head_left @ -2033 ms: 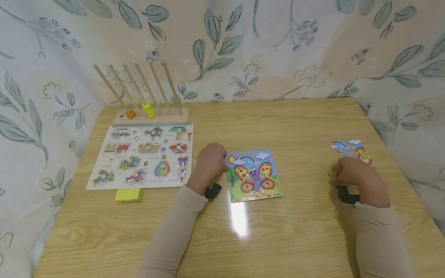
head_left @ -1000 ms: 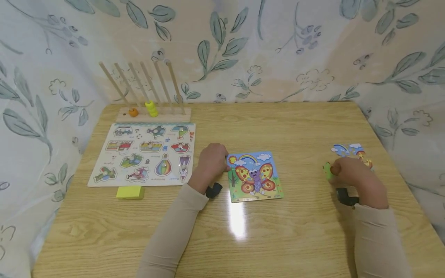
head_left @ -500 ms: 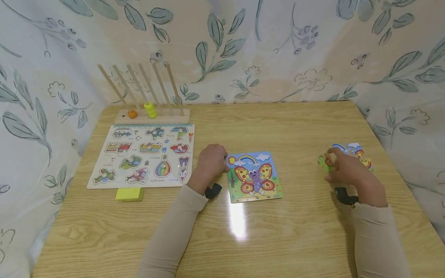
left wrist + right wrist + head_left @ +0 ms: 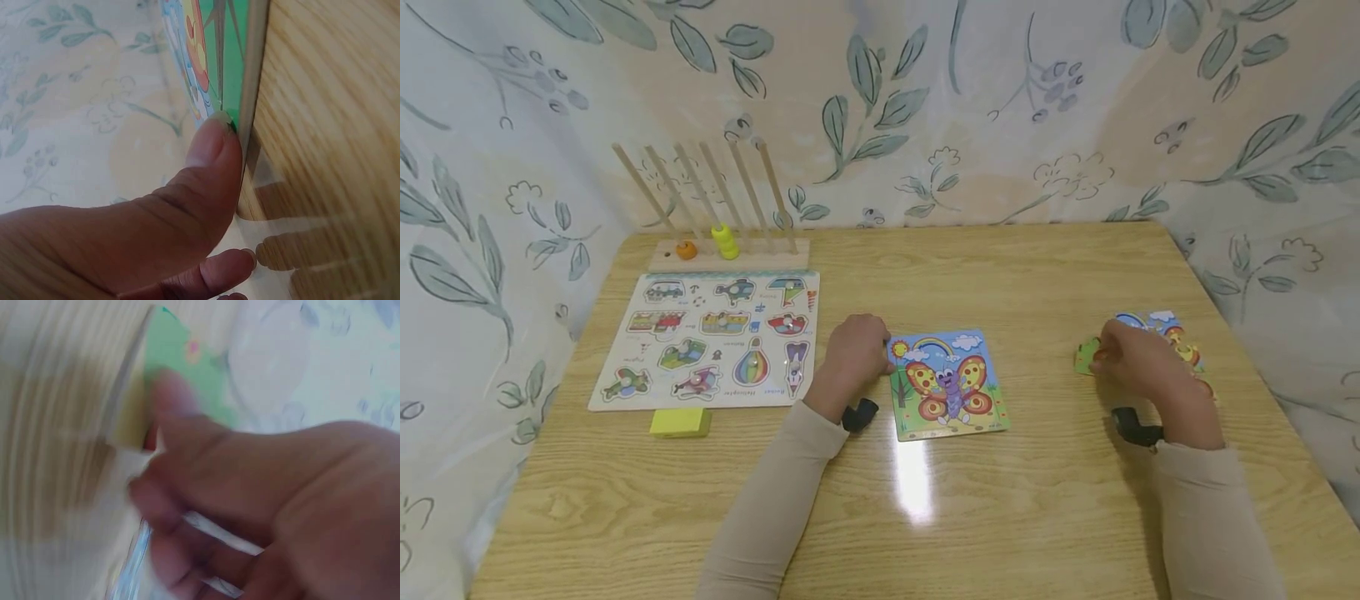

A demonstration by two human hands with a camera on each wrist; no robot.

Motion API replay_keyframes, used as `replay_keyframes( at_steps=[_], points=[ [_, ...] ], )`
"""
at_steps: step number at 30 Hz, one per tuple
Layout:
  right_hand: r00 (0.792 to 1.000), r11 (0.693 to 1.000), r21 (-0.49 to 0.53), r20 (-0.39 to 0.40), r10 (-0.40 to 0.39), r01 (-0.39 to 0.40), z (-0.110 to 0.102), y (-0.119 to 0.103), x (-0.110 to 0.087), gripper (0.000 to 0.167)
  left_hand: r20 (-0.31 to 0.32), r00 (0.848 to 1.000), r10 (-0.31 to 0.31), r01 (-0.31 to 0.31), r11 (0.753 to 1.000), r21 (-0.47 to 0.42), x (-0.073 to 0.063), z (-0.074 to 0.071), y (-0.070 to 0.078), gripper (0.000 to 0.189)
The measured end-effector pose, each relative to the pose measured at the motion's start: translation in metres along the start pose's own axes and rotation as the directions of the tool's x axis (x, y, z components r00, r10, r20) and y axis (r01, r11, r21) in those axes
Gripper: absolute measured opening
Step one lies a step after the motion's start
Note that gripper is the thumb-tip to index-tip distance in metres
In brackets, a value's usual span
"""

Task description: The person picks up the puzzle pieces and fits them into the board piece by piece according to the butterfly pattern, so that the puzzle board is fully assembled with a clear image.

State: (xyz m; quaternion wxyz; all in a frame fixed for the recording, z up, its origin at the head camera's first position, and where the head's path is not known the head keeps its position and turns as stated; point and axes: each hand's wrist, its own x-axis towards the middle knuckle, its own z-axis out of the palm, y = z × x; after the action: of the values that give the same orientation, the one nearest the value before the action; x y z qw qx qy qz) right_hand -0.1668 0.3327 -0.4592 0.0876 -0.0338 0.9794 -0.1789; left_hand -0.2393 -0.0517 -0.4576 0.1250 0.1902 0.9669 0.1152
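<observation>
A square butterfly puzzle board (image 4: 951,383) lies on the table in front of the person. My left hand (image 4: 853,354) holds it by its left edge; in the left wrist view the thumb (image 4: 212,147) lies on the board's green border. Off to the right, my right hand (image 4: 1142,362) pinches a green jigsaw piece (image 4: 1084,357) near the table. The right wrist view is blurred, with the thumb on the piece's green face (image 4: 181,347) and the other fingers curled. Behind the right hand lie more jigsaw pieces (image 4: 1183,342) with rainbow and wing parts, partly hidden by it.
A vehicle peg puzzle (image 4: 703,342) lies at the left, with a yellow block (image 4: 680,422) at its front edge. Behind it stands a wooden peg rack (image 4: 730,258) with orange and yellow beads. A patterned wall covering (image 4: 985,125) rises behind the table (image 4: 1000,517).
The right hand has shifted slightly left with the green jigsaw piece, away from the other pieces, and the piece's angle has changed. The left hand and the butterfly board have stayed in place.
</observation>
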Motion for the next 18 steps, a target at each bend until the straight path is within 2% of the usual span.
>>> replay_keyframes(
  at_steps=[3,5,7,9,11,13,18],
  points=[
    [0.992,0.992,0.077,-0.092,-0.088,0.096,0.012,-0.035,0.005,0.015,0.005,1.0,-0.002,0.002,1.0,-0.009,0.0,0.001,-0.001,0.037],
    [0.98,0.961,0.205,-0.101,-0.17,0.188,0.025,-0.067,0.008,0.011,0.007,1.0,-0.005,0.005,1.0,-0.01,0.0,0.001,-0.001,0.037],
    [0.963,0.895,0.36,-0.053,-0.263,0.264,0.041,-0.099,0.01,0.009,0.0,1.0,-0.003,0.003,1.0,-0.008,0.0,0.001,-0.001,0.037],
    [0.941,0.831,0.476,0.024,-0.338,0.286,0.056,-0.127,0.012,0.008,-0.012,1.0,0.004,-0.004,1.0,0.0,0.0,0.002,-0.001,0.035],
    [0.923,0.806,0.517,0.073,-0.378,0.288,0.071,-0.147,0.014,0.01,-0.023,1.0,0.014,-0.014,1.0,0.01,0.0,0.002,-0.002,0.032],
    [0.927,0.819,0.501,0.081,-0.365,0.279,0.08,-0.161,0.015,0.01,-0.033,0.999,0.027,-0.026,1.0,0.017,0.001,0.003,-0.002,0.029],
    [0.964,0.878,0.427,0.051,-0.26,0.215,0.088,-0.175,0.016,0.013,-0.038,0.998,0.04,-0.039,0.999,0.026,0.001,0.002,-0.003,0.026]
  ],
)
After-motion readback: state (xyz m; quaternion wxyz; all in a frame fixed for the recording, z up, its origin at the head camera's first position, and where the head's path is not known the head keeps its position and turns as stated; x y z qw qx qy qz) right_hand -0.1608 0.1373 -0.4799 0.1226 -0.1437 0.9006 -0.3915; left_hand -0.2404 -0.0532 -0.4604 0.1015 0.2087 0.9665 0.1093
